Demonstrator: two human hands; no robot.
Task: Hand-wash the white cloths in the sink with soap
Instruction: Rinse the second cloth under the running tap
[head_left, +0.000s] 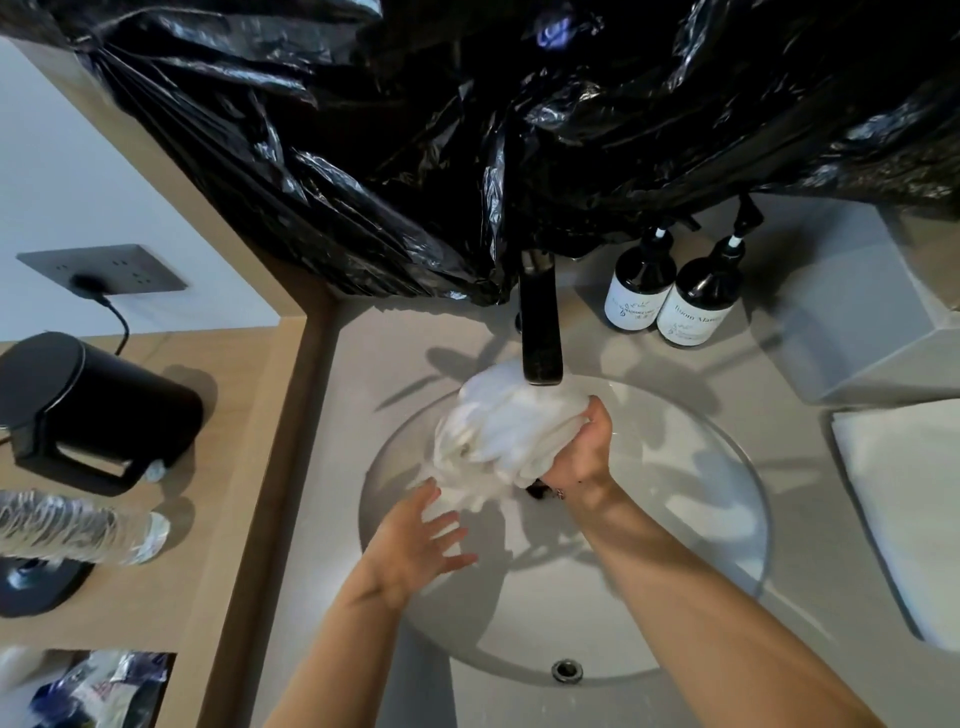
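**A:** ok so where's the laundry at?

**B:** The white cloths (506, 434) are one bunched wad over the round sink (727, 457), right under the black faucet (541, 332) at 12 o'clock of the basin. The right hand (582, 449) grips the wad from its 3 o'clock side, fingers curled into the fabric.

**A:** and the other hand?

**B:** The left hand (421, 540) sits at the wad's 7 o'clock, fingers straight and spread apart, tips touching the hanging end. Two dark pump bottles (670, 296) stand at the basin's 1 o'clock, with a black kettle (98, 410) way off at 9 o'clock.
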